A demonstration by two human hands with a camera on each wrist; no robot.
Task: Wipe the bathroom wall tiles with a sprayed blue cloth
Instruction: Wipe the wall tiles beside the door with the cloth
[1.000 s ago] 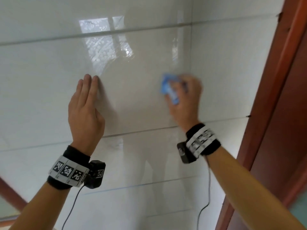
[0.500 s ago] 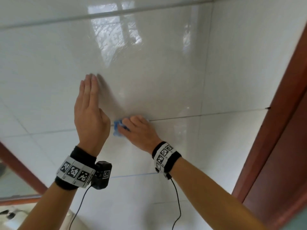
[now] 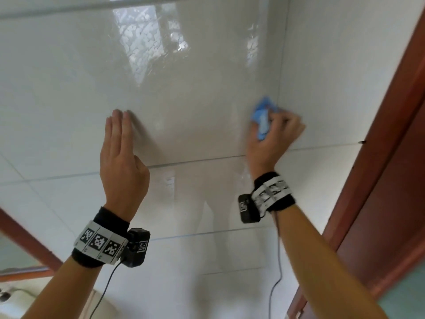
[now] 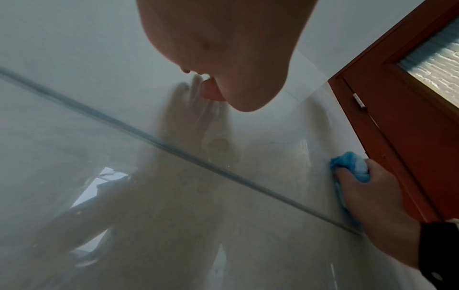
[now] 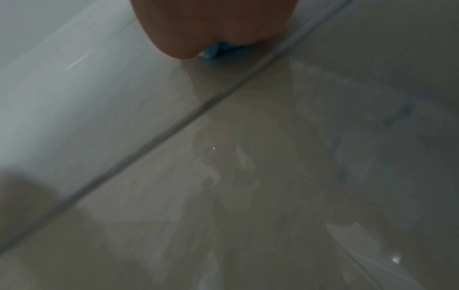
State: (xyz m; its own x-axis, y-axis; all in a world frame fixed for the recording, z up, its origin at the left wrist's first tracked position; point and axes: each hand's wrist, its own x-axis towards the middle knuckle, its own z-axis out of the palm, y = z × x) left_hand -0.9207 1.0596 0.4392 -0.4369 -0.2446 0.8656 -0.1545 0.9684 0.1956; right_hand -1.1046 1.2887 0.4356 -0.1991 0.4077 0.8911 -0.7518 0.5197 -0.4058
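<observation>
The glossy white wall tiles [image 3: 195, 95] fill the head view. My right hand [image 3: 274, 132] grips a bunched blue cloth [image 3: 263, 116] and presses it on the tile close to a vertical grout line, right of centre. In the left wrist view the blue cloth [image 4: 350, 166] bulges out between the right hand's fingers [image 4: 372, 192] against the wall. Only a sliver of the cloth [image 5: 213, 52] shows under the palm in the right wrist view. My left hand [image 3: 119, 153] lies flat on the wall to the left, fingers straight and together, holding nothing.
A red-brown wooden door frame [image 3: 391, 125] stands close to the right of the cloth; its frosted glass pane [image 4: 437, 64] shows in the left wrist view. A reddish strip [image 3: 25, 240] crosses the lower left, with a pale fixture [image 3: 34, 298] below it. Cables hang from both wrists.
My right hand has swept the cloth from beside my left hand, low at the horizontal grout line, up and to the right toward the door frame. The left hand has stayed flat on the wall.
</observation>
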